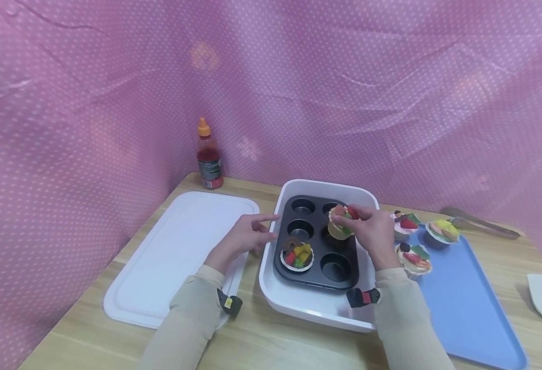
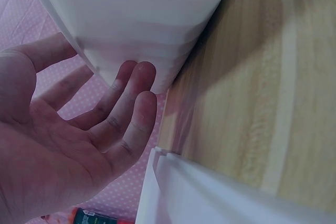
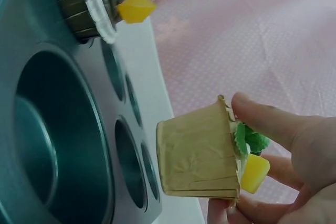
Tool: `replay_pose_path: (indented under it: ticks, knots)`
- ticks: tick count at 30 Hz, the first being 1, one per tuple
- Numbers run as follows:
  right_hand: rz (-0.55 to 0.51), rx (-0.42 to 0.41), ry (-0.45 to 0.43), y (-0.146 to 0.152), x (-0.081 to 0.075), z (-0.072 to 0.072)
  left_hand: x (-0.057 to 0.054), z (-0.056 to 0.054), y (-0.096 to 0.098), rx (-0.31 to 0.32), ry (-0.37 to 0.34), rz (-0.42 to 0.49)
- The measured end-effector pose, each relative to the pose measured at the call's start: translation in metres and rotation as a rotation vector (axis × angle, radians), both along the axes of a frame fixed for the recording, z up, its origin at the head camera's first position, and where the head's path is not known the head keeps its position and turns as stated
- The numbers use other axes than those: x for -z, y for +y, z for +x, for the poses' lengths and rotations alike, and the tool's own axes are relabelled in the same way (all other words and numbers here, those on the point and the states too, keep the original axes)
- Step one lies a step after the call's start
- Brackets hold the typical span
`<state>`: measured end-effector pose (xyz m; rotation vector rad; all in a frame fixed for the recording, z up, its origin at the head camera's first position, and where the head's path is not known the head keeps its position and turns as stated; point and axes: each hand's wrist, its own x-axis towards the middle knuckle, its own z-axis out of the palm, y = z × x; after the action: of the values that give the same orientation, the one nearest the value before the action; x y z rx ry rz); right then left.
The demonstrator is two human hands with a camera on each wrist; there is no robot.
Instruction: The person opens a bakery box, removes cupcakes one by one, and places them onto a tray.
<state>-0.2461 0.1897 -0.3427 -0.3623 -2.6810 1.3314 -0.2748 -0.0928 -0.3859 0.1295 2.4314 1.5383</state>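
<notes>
My right hand [image 1: 375, 234] pinches a toy cupcake [image 3: 198, 156] by its upper rim, in a tan paper cup topped with green leaves and yellow and red fruit pieces. It hangs over the right-hand middle cup of a dark muffin tin [image 1: 317, 226], its base facing the tin in the right wrist view. Another fruit-topped cupcake [image 1: 297, 257] sits in the tin's near left cup. The tin lies inside a white tub [image 1: 264, 277]. At the tub's left side, my left hand [image 1: 243, 239] has its fingers loosely extended, fingertips right at the wall, holding nothing.
Several cupcakes [image 1: 413, 258] stand on a blue tray [image 1: 465, 303] to the right, with tongs [image 1: 484, 224] behind. A white cutting board [image 1: 178, 257] lies left of the tub. A sauce bottle [image 1: 210, 159] stands at the back, before a pink dotted curtain [image 1: 299, 103].
</notes>
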Motion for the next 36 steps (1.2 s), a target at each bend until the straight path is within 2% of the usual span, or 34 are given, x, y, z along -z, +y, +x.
replay_pose_path:
  ticks: [15, 21, 25, 30, 36]
  knots:
    - [0.04, -0.017, 0.021, -0.001, -0.008, 0.004, -0.002, 0.0, 0.0, 0.001, -0.003, -0.022]
    - [0.11, -0.016, 0.09, -0.001, -0.013, 0.009, -0.001, 0.0, 0.001, 0.003, -0.01, -0.023]
    - [0.14, -0.002, 0.141, -0.002, -0.021, 0.016, 0.0, -0.001, 0.001, 0.007, -0.016, -0.025]
    - [0.142, -0.001, 0.162, 0.002, -0.035, 0.027, 0.001, -0.002, 0.002, 0.014, -0.024, -0.021]
    - [0.115, 0.049, 0.232, 0.022, -0.049, 0.041, -0.001, -0.002, 0.001, 0.013, -0.027, -0.026]
